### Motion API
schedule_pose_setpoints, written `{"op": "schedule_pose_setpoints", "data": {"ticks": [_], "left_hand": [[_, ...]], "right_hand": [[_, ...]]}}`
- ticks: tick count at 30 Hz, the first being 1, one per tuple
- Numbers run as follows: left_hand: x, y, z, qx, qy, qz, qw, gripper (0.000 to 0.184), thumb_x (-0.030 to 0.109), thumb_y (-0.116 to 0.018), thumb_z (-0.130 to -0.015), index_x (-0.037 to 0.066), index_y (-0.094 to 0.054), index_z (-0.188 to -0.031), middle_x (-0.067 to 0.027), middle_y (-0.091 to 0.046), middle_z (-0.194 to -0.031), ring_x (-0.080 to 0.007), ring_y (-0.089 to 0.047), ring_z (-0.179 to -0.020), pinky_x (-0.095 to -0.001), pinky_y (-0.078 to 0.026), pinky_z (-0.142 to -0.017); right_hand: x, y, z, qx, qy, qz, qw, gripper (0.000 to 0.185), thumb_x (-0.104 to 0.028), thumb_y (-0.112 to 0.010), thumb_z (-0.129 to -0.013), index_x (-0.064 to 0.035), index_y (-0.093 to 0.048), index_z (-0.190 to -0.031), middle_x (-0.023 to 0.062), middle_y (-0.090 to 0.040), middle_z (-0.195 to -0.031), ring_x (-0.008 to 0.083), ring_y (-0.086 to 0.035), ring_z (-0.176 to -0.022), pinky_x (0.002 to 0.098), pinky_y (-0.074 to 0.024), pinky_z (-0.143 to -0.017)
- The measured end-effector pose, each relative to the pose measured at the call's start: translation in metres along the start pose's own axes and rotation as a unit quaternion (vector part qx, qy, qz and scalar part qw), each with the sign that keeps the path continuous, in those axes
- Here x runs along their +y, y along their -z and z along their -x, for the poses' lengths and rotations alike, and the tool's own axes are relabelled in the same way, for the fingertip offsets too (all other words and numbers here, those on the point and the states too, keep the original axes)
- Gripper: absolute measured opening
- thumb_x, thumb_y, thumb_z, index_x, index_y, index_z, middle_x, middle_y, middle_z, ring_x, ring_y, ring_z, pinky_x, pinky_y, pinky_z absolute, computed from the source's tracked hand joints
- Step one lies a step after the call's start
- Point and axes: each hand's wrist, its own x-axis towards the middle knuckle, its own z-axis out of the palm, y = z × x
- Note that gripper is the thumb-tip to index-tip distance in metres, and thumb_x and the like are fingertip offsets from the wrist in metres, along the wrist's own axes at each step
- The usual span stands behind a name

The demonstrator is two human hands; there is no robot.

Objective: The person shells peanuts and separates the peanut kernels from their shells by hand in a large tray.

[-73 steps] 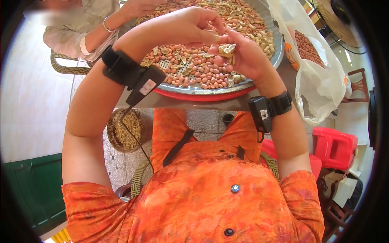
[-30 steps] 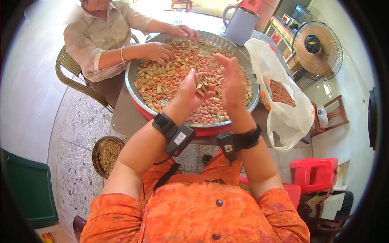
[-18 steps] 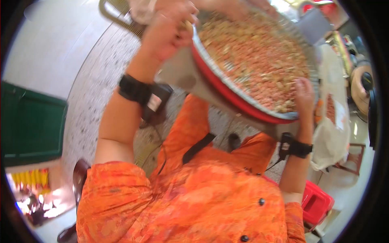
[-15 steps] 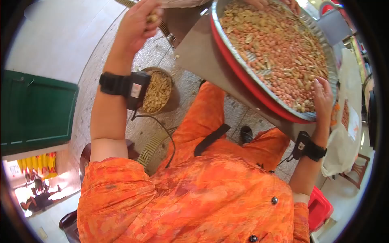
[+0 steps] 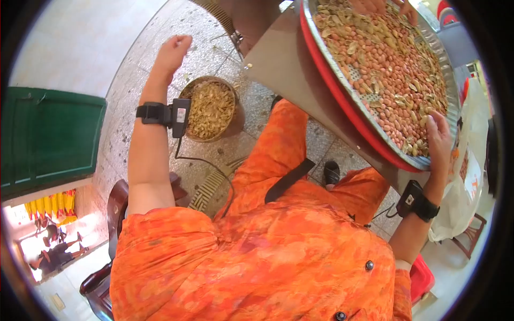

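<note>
Beyond the rim of the round bin (image 5: 238,107) of peanut shells (image 5: 211,109), my left hand (image 5: 174,53) is stretched out over the floor. Its fingers are curled together, and I cannot see what is inside them. At the near right side of the large round metal tray (image 5: 350,92), my right hand (image 5: 440,140) rests by the rim with fingers slightly apart, their tips among the peanuts (image 5: 399,101). Pinkish shelled kernels and tan shells lie mixed in the tray. A red basin (image 5: 334,91) sits under it.
Another person's hand (image 5: 369,6) is in the tray's far side. The tray stands on a brown tabletop (image 5: 284,59). A white plastic bag (image 5: 460,198) hangs at the right, a red stool (image 5: 422,281) below it. A dark wooden chair (image 5: 96,289) is at lower left.
My left hand has moved down and nearer the shell bin; the tan shells seen in it earlier no longer show. My right hand stays by the tray rim. The view has shifted slightly.
</note>
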Motion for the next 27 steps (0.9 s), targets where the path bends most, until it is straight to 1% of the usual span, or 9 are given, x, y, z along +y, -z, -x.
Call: {"op": "schedule_pose_setpoints", "data": {"ticks": [3,6,7,10,13,20,22,24,27], "left_hand": [[0.055,-0.015,0.008,0.033,-0.223,0.119,0.967,0.030,0.026,-0.049,-0.084,0.006,-0.054,-0.105,-0.0039,-0.058,-0.094,-0.0126,-0.052,-0.087,-0.0284,-0.041,-0.074],[0.124,-0.052,0.049,-0.036,-0.384,0.167,0.908,0.019,0.013,-0.050,-0.084,0.004,-0.056,-0.100,-0.0020,-0.058,-0.088,-0.0087,-0.052,-0.083,-0.0214,-0.041,-0.073],[0.143,-0.069,0.060,-0.070,-0.409,0.160,0.896,0.017,0.011,-0.052,-0.083,0.004,-0.057,-0.097,-0.0015,-0.058,-0.088,-0.0077,-0.052,-0.083,-0.0215,-0.041,-0.074],[0.189,-0.113,0.085,-0.151,-0.532,-0.056,0.831,0.023,0.012,-0.060,-0.075,0.003,-0.055,-0.095,-0.0074,-0.058,-0.086,-0.0155,-0.055,-0.081,-0.0265,-0.043,-0.072],[0.211,-0.142,0.085,-0.256,-0.475,-0.355,0.764,0.044,0.025,-0.068,-0.063,0.003,-0.052,-0.098,-0.0149,-0.057,-0.091,-0.0283,-0.054,-0.087,-0.0350,-0.042,-0.074],[0.215,-0.208,0.097,-0.435,-0.526,-0.247,0.688,0.037,0.015,-0.066,-0.064,0.002,-0.052,-0.096,-0.0141,-0.057,-0.086,-0.0254,-0.056,-0.079,-0.0337,-0.044,-0.069],[0.221,-0.218,0.091,-0.425,-0.450,-0.157,0.769,0.020,0.008,-0.060,-0.068,0.002,-0.056,-0.086,-0.0111,-0.057,-0.079,-0.0208,-0.056,-0.072,-0.0301,-0.045,-0.063],[0.225,-0.210,0.081,-0.283,-0.556,-0.011,0.782,0.006,0.004,-0.055,-0.073,0.002,-0.055,-0.078,-0.0032,-0.054,-0.067,-0.0105,-0.051,-0.061,-0.0241,-0.042,-0.055],[0.218,-0.193,0.077,-0.300,-0.446,-0.023,0.843,0.004,0.006,-0.054,-0.077,0.002,-0.054,-0.078,0.0005,-0.051,-0.064,-0.0047,-0.046,-0.058,-0.0200,-0.038,-0.051]], "right_hand": [[-0.011,-0.006,0.003,-0.014,0.078,0.185,0.979,0.043,-0.028,-0.063,-0.073,0.0024,-0.052,-0.101,0.0149,-0.053,-0.097,0.0267,-0.051,-0.092,0.0338,-0.0401,-0.080],[-0.032,-0.005,0.014,-0.027,0.116,0.173,0.978,0.054,-0.038,-0.069,-0.065,-0.0019,-0.054,-0.102,0.0151,-0.051,-0.095,0.0272,-0.052,-0.085,0.0346,-0.0417,-0.078],[-0.050,-0.002,0.019,-0.074,0.002,0.125,0.989,0.059,-0.042,-0.070,-0.062,-0.0041,-0.054,-0.105,0.0150,-0.049,-0.095,0.0254,-0.054,-0.080,0.0334,-0.0439,-0.075],[-0.054,0.002,0.021,-0.114,0.022,0.149,0.982,0.069,-0.048,-0.073,-0.055,-0.0076,-0.054,-0.107,0.0154,-0.048,-0.095,0.0263,-0.055,-0.080,0.0338,-0.0447,-0.073],[-0.066,-0.004,0.019,-0.156,0.096,0.186,0.965,0.071,-0.049,-0.073,-0.053,-0.0107,-0.053,-0.109,0.0166,-0.048,-0.096,0.0296,-0.054,-0.084,0.0364,-0.0440,-0.075],[-0.073,-0.029,0.017,-0.185,0.158,0.056,0.968,0.028,-0.015,-0.062,-0.067,-0.0094,-0.059,-0.095,0.0182,-0.050,-0.089,0.0341,-0.051,-0.084,0.0381,-0.0429,-0.075],[-0.060,-0.034,0.010,-0.035,0.185,0.037,0.981,0.014,-0.003,-0.054,-0.071,-0.0064,-0.060,-0.083,0.0170,-0.052,-0.078,0.0322,-0.053,-0.075,0.0377,-0.0437,-0.067],[-0.054,-0.029,0.006,0.057,0.144,-0.004,0.988,0.014,-0.003,-0.053,-0.072,-0.0052,-0.060,-0.084,0.0169,-0.054,-0.077,0.0307,-0.055,-0.071,0.0362,-0.0441,-0.065],[-0.049,-0.031,0.009,0.073,0.051,-0.154,0.984,0.014,-0.003,-0.053,-0.073,-0.0036,-0.059,-0.086,0.0164,-0.055,-0.078,0.0287,-0.056,-0.069,0.0343,-0.0442,-0.063]]}}
